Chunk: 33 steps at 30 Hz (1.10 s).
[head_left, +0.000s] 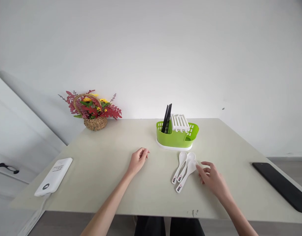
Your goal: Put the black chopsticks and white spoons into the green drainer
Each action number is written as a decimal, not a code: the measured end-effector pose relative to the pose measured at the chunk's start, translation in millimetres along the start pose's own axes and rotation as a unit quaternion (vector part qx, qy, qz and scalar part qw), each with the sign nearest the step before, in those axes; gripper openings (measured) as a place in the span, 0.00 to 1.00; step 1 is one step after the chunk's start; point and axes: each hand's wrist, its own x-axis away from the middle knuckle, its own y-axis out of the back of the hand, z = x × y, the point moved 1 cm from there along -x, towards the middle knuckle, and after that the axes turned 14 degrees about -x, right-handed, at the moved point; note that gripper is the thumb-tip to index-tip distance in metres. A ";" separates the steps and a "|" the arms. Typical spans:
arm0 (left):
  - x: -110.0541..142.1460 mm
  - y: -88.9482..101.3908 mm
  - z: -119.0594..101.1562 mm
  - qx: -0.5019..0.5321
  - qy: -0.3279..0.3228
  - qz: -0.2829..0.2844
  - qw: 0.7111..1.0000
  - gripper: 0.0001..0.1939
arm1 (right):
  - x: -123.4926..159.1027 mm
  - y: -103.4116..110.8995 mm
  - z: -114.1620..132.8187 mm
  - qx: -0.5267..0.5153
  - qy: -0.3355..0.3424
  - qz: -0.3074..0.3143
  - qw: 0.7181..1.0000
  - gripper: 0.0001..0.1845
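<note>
Lying low and right of centre in the frame, three white spoons (191, 167) are bunched on the table (151, 196), bowls toward the green rack (175, 140), handles short of the near edge. The right hand (211, 179) is just to their right, open, fingers bent and thumb parted from forefinger; whether it touches the nearest bowl, I cannot tell. Near mid-frame, the left hand (138, 160) is loosely closed, a strip of tabletop between it and the spoons. Black chopsticks (166, 121) lean in the rack's left end. Open room runs leftward to the flower basket (95, 124), upper left, and white device (53, 177), lower left, and rightward to a black slab (281, 185) along the right edge.
</note>
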 end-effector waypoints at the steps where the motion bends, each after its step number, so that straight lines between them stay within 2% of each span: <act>1: -0.1 0.1 -0.1 -0.003 -0.001 -0.002 1.000 0.23 | -6.8 1.7 -0.3 0.008 -0.015 0.023 1.000 0.29; 5: -0.4 0.5 0.8 -0.014 -0.008 -0.008 1.000 0.24 | -26.8 0.7 1.2 0.025 -0.044 0.102 0.993 0.25; 10: 1.0 0.3 3.3 -0.017 -0.009 -0.005 1.000 0.23 | -33.8 -3.0 4.3 0.028 -0.036 0.131 0.990 0.20; 14: 2.4 0.7 2.9 -0.010 -0.007 0.001 1.000 0.22 | -31.2 4.7 7.4 0.018 -0.033 0.169 0.985 0.23; 17: 3.7 2.1 0.8 -0.008 -0.005 0.006 1.000 0.22 | -28.7 18.0 21.4 0.016 -0.006 0.196 0.980 0.27; 19: 4.5 3.2 -0.7 -0.012 -0.004 0.009 1.000 0.22 | -26.2 28.4 42.7 0.025 0.036 0.192 0.980 0.29; 21: 5.0 3.7 -1.3 -0.018 -0.001 0.012 1.000 0.21 | -21.7 37.9 74.6 0.037 0.093 0.163 0.982 0.29; 25: 5.3 2.9 -0.4 -0.017 0.004 0.013 1.000 0.22 | -9.2 46.3 156.3 0.073 0.200 0.027 0.977 0.27; 29: 5.4 1.8 1.0 -0.007 0.004 0.015 1.000 0.22 | -6.6 35.0 225.5 0.090 0.288 -0.075 0.951 0.22; 33: 5.0 1.9 2.0 -0.004 0.005 0.012 1.000 0.22 | -25.6 15.2 258.7 0.129 0.374 -0.128 0.910 0.19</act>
